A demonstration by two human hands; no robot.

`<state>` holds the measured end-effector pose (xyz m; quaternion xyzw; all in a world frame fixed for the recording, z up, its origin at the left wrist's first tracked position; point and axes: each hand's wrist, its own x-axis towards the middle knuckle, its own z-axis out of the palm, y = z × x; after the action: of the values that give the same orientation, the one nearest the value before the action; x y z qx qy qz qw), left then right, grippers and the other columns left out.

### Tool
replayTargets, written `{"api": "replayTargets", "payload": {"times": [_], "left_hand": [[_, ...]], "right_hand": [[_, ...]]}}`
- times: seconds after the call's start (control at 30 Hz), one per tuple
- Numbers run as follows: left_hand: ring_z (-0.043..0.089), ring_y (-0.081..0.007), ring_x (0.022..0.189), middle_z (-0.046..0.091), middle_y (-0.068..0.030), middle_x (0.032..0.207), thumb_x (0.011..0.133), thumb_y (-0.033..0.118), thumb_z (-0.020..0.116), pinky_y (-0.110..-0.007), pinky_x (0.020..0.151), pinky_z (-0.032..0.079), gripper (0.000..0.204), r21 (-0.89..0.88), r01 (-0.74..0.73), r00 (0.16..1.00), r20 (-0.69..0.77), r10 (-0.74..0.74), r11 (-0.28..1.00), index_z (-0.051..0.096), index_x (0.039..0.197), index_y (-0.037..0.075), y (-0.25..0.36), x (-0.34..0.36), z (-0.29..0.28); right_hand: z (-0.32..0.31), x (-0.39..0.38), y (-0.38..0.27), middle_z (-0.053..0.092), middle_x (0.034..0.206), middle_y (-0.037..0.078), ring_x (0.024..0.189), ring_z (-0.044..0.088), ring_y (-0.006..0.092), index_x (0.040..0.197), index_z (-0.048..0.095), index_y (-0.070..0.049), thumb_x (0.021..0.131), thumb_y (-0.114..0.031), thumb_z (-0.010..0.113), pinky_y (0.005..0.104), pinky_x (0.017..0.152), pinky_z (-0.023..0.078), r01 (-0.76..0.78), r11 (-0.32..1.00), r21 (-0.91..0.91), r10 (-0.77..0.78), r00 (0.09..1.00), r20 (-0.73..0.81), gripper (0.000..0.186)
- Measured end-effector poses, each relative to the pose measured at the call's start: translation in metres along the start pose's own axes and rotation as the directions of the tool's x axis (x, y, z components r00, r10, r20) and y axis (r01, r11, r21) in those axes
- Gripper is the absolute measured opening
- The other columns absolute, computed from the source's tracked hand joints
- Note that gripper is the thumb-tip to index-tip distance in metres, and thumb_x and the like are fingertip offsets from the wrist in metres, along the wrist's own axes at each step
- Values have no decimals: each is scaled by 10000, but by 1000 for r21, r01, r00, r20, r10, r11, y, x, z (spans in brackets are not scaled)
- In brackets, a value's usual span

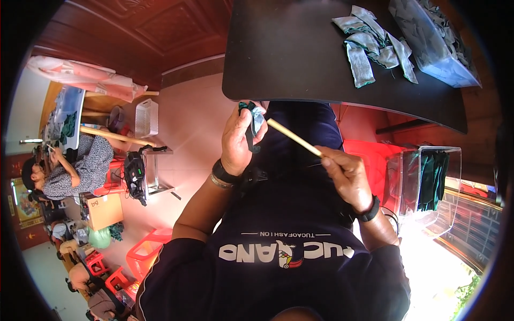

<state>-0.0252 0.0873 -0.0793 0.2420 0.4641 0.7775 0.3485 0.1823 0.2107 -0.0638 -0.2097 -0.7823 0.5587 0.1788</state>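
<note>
My left hand [235, 142] is closed on a small bunched piece of fabric [257, 117], dark green with a pale silvery-blue side. A dark strip of it hangs down past my fingers. In my right hand [349, 176] I grip one end of a thin, pale wooden stick [295, 138]. The stick slants up and left, its far tip close to the fabric. Both hands are over my lap, just short of the dark table [284, 53]. A loose pile of pale and green fabric strips [375, 45] lies at the table's right.
Beside the pile, a clear plastic bin [447, 75] holds more strips. At my right are a red chair [367, 158] and a clear container with dark green fabric [432, 179]. On the left, a person [77, 168] works at another table; a white basket [146, 119] stands on the floor.
</note>
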Motion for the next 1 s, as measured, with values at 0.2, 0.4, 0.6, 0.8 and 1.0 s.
{"api": "replayTargets", "payload": {"times": [0.2,0.4,0.6,0.8,1.0], "left_hand": [[439,-108,577,491,-43,828,970,316,393,-215,502,304,311,-20,38,987,159,-35,999,485,996,20,-5,0,-6],[427,-88,572,482,-27,745,970,330,404,-210,506,308,302,56,54,968,244,-66,997,482,978,38,1,-2,-7],[393,-54,563,438,18,670,965,319,440,-191,537,320,265,392,137,921,288,-263,910,493,952,60,15,1,-3],[403,-59,556,455,18,669,954,447,402,-193,536,320,401,276,187,886,368,-284,943,509,954,60,22,-1,-8],[439,-90,710,494,-15,763,979,390,342,-220,666,355,428,413,47,973,189,-136,909,535,851,31,15,10,-8]], "right_hand": [[3,5,-1,685,890,136,716,637,154,1047,644,24,892,-43,564,242,650,495,30,1000,6,-29,998,-48,187],[4,6,-2,665,798,135,593,580,125,1052,654,-11,893,-63,568,256,558,462,14,997,-78,-12,1000,23,188],[4,6,8,657,779,124,604,574,106,1059,648,-9,887,-54,572,251,567,458,-47,999,-21,48,997,59,193],[-1,3,5,629,766,45,695,533,49,1112,618,17,911,-45,543,200,633,435,-7,996,84,-3,994,113,223],[-1,5,-1,687,879,133,702,634,127,1045,648,11,880,-37,569,243,631,488,-42,999,12,41,993,108,189]]}}
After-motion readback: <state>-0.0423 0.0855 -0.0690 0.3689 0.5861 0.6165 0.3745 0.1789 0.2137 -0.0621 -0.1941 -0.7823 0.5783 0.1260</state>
